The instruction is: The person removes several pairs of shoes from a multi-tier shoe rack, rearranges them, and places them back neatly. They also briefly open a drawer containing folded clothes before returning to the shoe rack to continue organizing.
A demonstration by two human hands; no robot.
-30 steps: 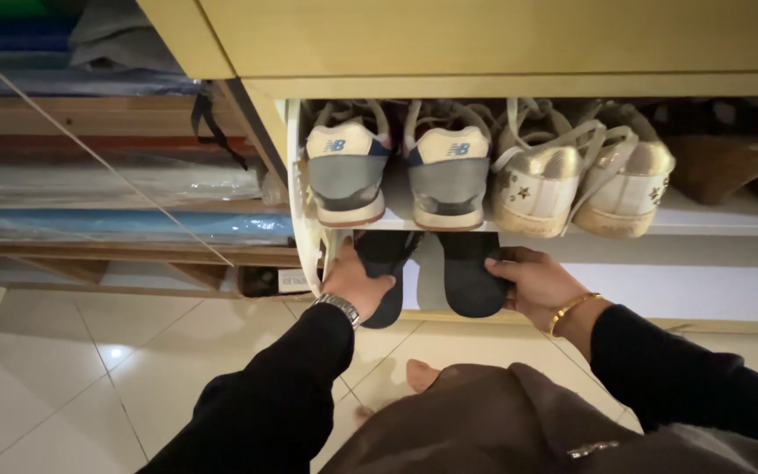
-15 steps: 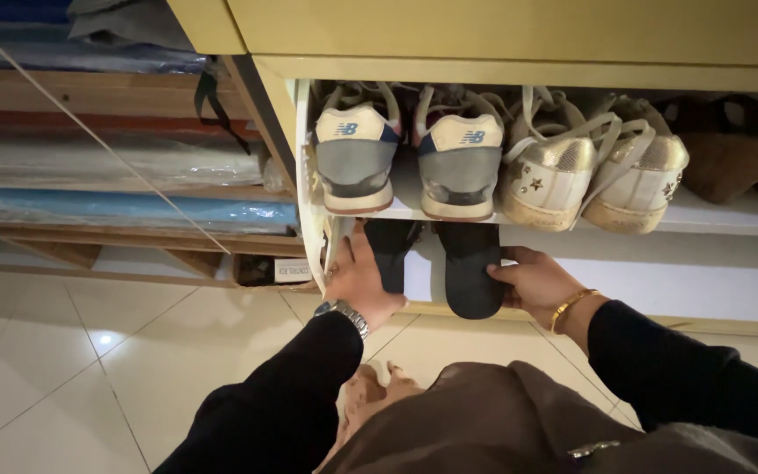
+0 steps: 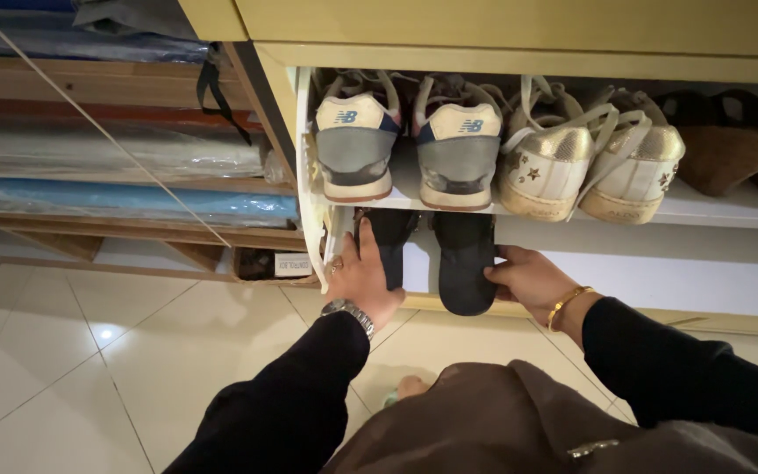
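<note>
Shoe rack (image 3: 712,215) lower shelf, left hand (image 3: 363,279) and right hand (image 3: 532,281) apart, each gripping a dark slipper (image 3: 465,263).

Single head view, looking steeply down, close to shoe rack (image 3: 712,218).

Slippers (image 3: 449,259) on shelf below sneakers (image 3: 405,149)

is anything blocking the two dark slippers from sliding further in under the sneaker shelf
Nothing visible does. The left hand lies on the left slipper and the right hand grips the right slipper; both point into the open lower shelf. Deeper in, under the sneakers, it is too dark to tell.
</note>
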